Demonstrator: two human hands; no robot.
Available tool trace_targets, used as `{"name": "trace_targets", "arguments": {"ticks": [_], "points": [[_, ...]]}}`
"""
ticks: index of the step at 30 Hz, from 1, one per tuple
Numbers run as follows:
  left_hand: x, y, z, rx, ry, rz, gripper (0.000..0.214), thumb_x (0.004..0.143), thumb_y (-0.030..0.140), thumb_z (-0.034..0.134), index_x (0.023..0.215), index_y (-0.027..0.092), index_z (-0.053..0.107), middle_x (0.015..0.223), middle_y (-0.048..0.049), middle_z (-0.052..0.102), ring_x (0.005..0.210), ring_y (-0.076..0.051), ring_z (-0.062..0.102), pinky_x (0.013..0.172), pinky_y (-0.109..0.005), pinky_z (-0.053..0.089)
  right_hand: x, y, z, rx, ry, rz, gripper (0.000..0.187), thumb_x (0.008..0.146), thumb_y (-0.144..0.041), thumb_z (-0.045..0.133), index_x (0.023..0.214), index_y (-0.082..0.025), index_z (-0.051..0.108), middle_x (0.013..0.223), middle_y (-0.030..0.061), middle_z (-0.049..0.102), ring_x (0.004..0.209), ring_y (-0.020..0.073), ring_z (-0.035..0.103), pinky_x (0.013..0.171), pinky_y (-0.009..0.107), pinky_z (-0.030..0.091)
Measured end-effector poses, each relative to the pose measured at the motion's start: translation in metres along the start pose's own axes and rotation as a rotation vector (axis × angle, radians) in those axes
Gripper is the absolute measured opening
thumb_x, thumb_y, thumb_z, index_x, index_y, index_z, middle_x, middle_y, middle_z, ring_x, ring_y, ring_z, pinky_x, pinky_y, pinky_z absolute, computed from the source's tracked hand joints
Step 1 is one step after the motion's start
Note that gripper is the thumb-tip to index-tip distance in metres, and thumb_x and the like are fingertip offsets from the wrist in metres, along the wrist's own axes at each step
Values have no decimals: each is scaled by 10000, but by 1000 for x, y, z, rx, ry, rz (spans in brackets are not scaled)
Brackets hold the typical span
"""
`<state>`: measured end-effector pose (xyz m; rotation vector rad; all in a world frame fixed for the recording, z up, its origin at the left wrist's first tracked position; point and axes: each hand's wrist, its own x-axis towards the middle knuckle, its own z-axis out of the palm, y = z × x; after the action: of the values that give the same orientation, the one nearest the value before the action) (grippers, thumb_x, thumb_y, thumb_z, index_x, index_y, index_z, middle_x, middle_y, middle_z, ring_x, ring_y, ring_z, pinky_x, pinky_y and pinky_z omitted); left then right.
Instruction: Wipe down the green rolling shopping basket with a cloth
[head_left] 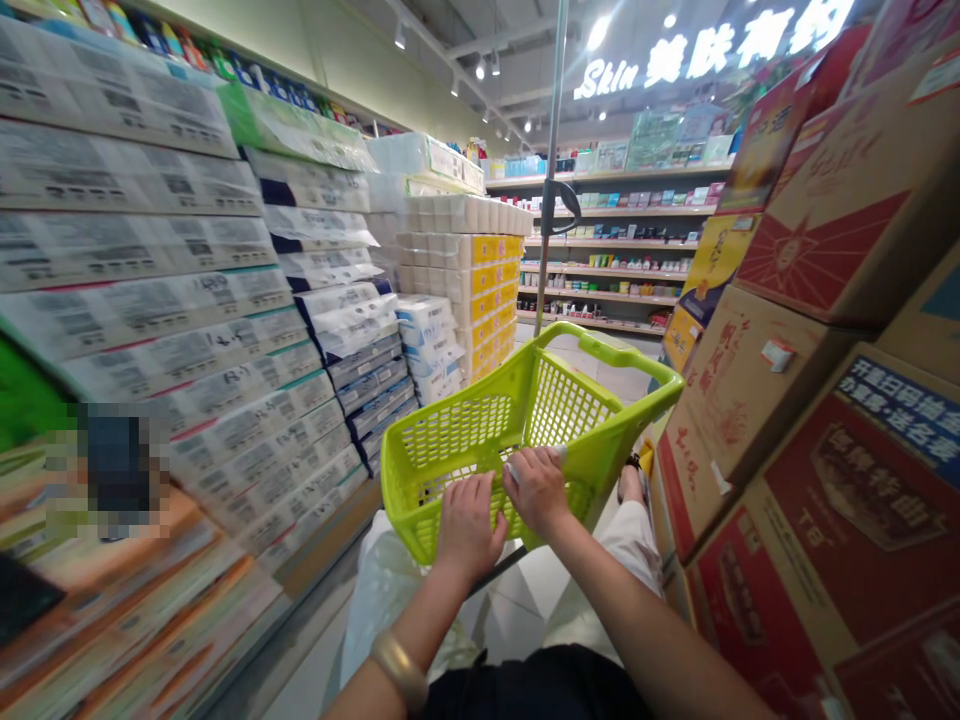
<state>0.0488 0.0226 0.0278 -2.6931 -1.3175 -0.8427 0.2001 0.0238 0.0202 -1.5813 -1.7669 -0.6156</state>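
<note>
A lime green plastic shopping basket on wheels stands tilted in front of me in a store aisle. My left hand lies on its near rim with the fingers curled over the edge; a gold bracelet is on that wrist. My right hand is closed round the grey handle bar at the same rim, just right of the left hand. The basket looks empty as far as its inside shows.
Stacked tissue and paper packs line the left shelf. Tall piles of red and brown cartons crowd the right. A steel pole rises behind the basket. Shelves of small bottles close the aisle's far end.
</note>
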Motion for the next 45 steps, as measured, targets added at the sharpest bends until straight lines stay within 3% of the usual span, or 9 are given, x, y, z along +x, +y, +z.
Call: {"name": "trace_targets", "arguments": {"ticks": [4,13,17,24,29,34,37,42,45], "points": [[-3,-5,12,-20,-36,31,572,724,161,508,1292,187,444,1165,-103,587,1085,-262,510,981,-417,341,3,21,-10,-18,-56,-106,182,912,-307,476,779,-219,564,741,31,583,759,190,492,783,327,299],[-8,-13,13,-52,6,68,559,733,181,500,1288,188,441,1169,-99,581,1070,-252,513,978,-400,343,13,96,-54,-203,28,-14,202,905,-271,471,719,-226,536,728,35,583,792,208,482,859,344,310],[-10,-9,13,-33,21,45,539,721,194,516,1257,192,462,1142,-91,586,1056,-254,513,966,-401,343,8,75,-46,-190,120,104,209,889,-250,473,686,-232,520,708,48,568,782,224,461,874,368,312],[-13,-13,9,-57,22,17,506,715,190,514,1220,200,486,1112,-92,595,1053,-263,516,973,-414,323,-7,8,-13,-22,72,85,163,879,-254,487,727,-228,539,730,40,565,780,216,468,838,365,310],[-13,-19,2,-71,29,4,469,719,180,493,1187,206,507,1082,-84,602,1038,-255,524,973,-399,325,-2,24,-25,-26,6,-87,166,903,-287,481,776,-229,572,734,27,582,759,194,477,813,337,311],[-14,-23,6,-65,41,26,486,716,180,495,1201,195,503,1087,-82,599,1024,-247,524,968,-395,328,2,70,-53,-151,45,-5,205,906,-284,468,724,-231,546,723,38,577,774,207,472,843,351,306],[-15,-21,9,-55,53,26,482,718,185,501,1201,193,505,1076,-80,602,1026,-246,525,971,-394,328,3,83,-60,-163,89,56,184,899,-268,464,738,-235,547,751,47,585,824,223,473,896,368,300],[-18,-14,9,-61,81,-2,451,725,186,498,1175,195,512,1059,-80,606,1029,-251,524,985,-397,312,-2,44,-38,-115,170,177,179,886,-244,463,727,-232,544,744,50,570,803,224,463,904,388,292],[-19,-15,7,-60,106,1,441,719,173,499,1159,192,512,1047,-79,608,1017,-250,526,969,-398,320,-9,7,-18,-2,104,100,145,875,-250,485,749,-229,553,742,42,567,802,216,466,880,372,300]]}}
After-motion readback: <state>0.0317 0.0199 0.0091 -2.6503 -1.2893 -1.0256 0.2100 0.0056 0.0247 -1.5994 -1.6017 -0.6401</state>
